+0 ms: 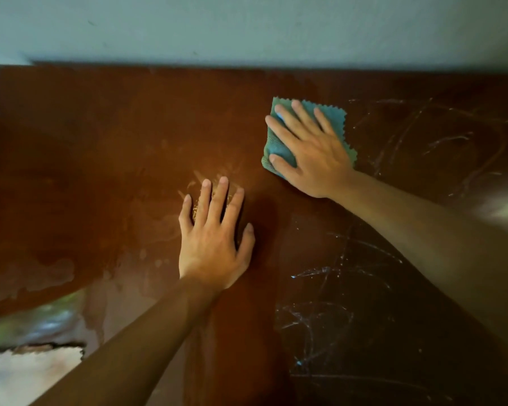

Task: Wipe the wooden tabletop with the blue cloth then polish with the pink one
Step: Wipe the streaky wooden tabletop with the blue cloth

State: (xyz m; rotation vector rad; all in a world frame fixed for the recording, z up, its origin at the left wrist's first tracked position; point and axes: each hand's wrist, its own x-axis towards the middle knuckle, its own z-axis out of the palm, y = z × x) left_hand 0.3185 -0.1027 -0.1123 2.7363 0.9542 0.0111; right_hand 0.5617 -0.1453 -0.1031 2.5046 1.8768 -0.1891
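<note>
Biggest risk from here, I'd say: the right hand (311, 153) is only pressing flat on the folded blue-green microfibre cloth with zigzag edges (332, 118), fingers spread, not gripping it. A hard push could let the cloth bunch up or slide out from under the palm and just smear things around. The left hand (214, 232) is flat too, fingers straight and a bit apart, resting bare on the dark reddish-brown wooden surface (100, 142) near the middle, so it may leave fresh prints on wiped wood.

The cloth sits toward the far edge, right of centre. Pale scribbly streaks (423, 136) cover the right half and cloudy smudges (41, 273) show near the left edge, so wiping looks far from done. No pink cloth in view.
</note>
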